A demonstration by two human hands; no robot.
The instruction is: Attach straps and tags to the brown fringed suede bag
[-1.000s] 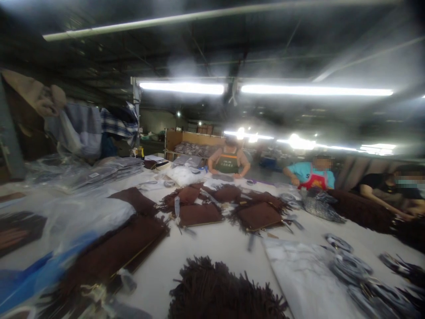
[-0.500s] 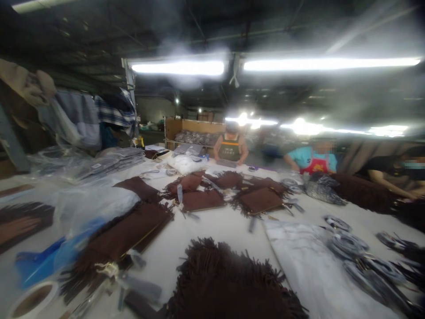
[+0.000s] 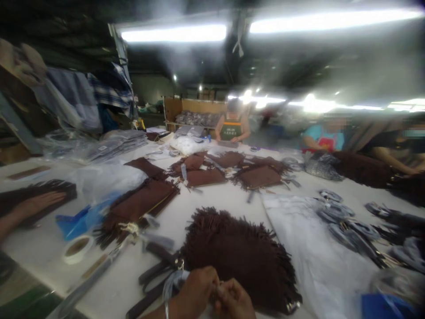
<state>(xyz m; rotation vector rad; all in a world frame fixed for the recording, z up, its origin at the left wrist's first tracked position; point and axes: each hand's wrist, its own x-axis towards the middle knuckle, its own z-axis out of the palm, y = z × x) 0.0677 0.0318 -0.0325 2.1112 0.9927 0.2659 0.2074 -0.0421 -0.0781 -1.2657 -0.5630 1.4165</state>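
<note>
Both hands [image 3: 199, 290] entered view | near brown fringed bag [image 3: 239, 257] | together, grip can't tell

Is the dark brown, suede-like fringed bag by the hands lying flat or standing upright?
Flat: the bag lies broad face up on the white table.

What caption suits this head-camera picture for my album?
Two hands meet near a fringed brown bag on a cluttered white table.
</note>
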